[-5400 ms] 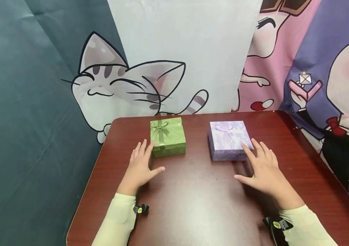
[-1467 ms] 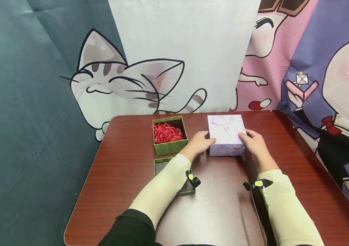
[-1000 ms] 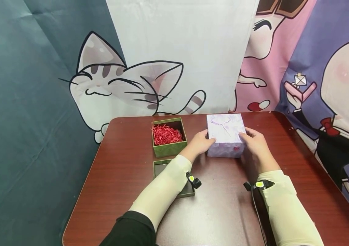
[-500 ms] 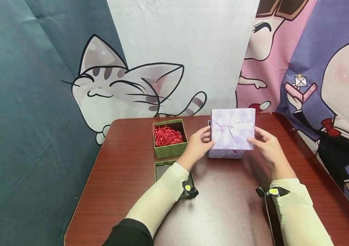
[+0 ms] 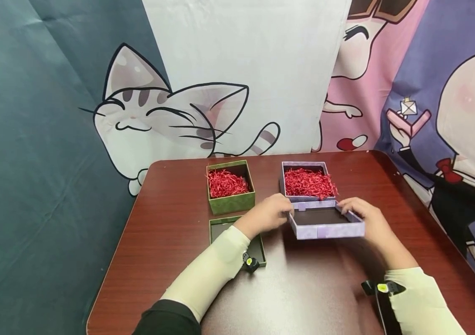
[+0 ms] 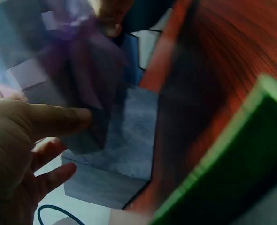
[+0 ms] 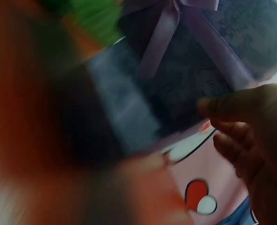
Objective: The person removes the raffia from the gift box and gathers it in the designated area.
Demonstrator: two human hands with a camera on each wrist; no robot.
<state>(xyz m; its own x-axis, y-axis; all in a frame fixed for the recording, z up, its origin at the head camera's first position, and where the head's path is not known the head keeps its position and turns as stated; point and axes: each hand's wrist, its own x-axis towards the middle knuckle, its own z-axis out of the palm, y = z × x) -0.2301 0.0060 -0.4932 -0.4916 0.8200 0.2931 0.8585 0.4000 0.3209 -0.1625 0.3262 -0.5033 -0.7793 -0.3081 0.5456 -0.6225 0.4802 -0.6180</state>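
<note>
Between both hands is the lilac gift box lid (image 5: pixel 330 231), turned with its dark inside up in the head view. My left hand (image 5: pixel 267 214) grips its left edge, and my right hand (image 5: pixel 369 217) holds its right side near the back corner. Just behind the lid stands the lilac gift box (image 5: pixel 282 179), uncovered and full of red shredded paper (image 5: pixel 309 183). In the blurred left wrist view, the thumb (image 6: pixel 58 118) lies across the lid. The right wrist view has the ribbon bow (image 7: pixel 176 5) on the lid's outer face, the thumb at its edge.
An uncovered green gift box (image 5: pixel 232 203) with red shredded paper stands to the left. In front of it a green lid (image 5: pixel 258 258) lies inside up, partly covered by the left forearm. A cartoon-printed cloth (image 5: pixel 296 70) hangs behind the brown table (image 5: pixel 153 223).
Both hands have lifted the lilac lid off its box, brought it forward and flipped it over, exposing red shredded paper. Earlier, the green box was uncovered and its lid laid down in front.
</note>
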